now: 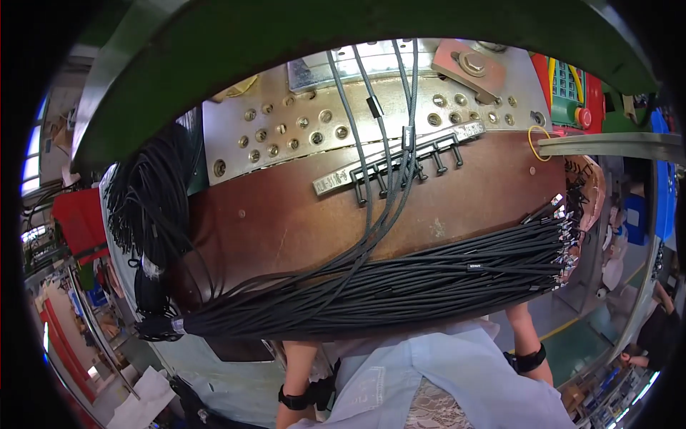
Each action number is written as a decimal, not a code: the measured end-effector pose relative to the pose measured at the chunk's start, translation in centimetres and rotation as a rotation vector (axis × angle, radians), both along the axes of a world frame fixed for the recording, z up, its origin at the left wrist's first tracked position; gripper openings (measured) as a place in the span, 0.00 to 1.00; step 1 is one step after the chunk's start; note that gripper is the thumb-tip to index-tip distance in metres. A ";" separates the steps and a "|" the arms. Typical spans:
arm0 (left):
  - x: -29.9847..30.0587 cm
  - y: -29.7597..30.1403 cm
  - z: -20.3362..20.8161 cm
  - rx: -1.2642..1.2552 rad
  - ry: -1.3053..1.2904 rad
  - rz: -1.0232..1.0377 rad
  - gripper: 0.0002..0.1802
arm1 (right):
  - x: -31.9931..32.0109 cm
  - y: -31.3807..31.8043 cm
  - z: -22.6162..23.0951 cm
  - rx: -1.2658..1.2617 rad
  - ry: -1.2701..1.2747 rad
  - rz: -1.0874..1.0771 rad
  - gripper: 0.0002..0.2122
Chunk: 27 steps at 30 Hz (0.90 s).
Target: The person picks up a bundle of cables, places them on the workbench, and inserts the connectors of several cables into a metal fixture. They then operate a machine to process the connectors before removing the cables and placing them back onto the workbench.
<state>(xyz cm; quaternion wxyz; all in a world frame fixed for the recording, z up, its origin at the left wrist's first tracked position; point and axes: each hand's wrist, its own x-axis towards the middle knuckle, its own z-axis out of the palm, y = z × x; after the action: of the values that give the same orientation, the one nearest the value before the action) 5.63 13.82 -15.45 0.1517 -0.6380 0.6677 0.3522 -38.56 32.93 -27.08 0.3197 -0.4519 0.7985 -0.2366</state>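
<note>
A thick bundle of black cables (429,287) lies along the near edge of a brown board (286,214), its small metal-tipped ends at the right. My left hand (299,355) reaches up beneath the bundle's near side, left of centre. Farther right, my right hand (522,325) goes under the same edge near the tipped ends. Both hands' fingers are hidden by the cables, so what they touch does not show. Several separate cables (382,136) rise from the bundle past a metal bar with black pegs (332,184) to the machine above.
A perforated metal plate (286,121) with a bolted clamp (471,64) stands beyond the board. More black cables (153,193) hang at the left. A red stop button (583,118) sits far right, near a metal rail (614,145). A green machine cover (357,18) arches overhead.
</note>
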 end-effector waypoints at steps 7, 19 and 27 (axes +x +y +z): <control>1.0 1.8 -1.2 -0.128 0.107 0.054 0.25 | -0.6 -2.3 1.1 -0.161 0.164 0.137 0.22; 0.4 0.7 -1.9 -0.433 0.124 -0.112 0.18 | 0.7 -6.1 5.6 -0.049 0.561 0.197 0.18; -8.5 -3.0 10.0 0.097 1.013 -0.616 0.31 | 4.4 -19.0 24.7 0.322 -0.358 1.019 0.11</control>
<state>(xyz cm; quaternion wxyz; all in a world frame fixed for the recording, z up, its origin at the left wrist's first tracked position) -2.91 10.80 -5.41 -0.0615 -0.1599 0.7944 0.5827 -34.12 13.93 -2.41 0.5891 -0.6787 0.4385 -0.0006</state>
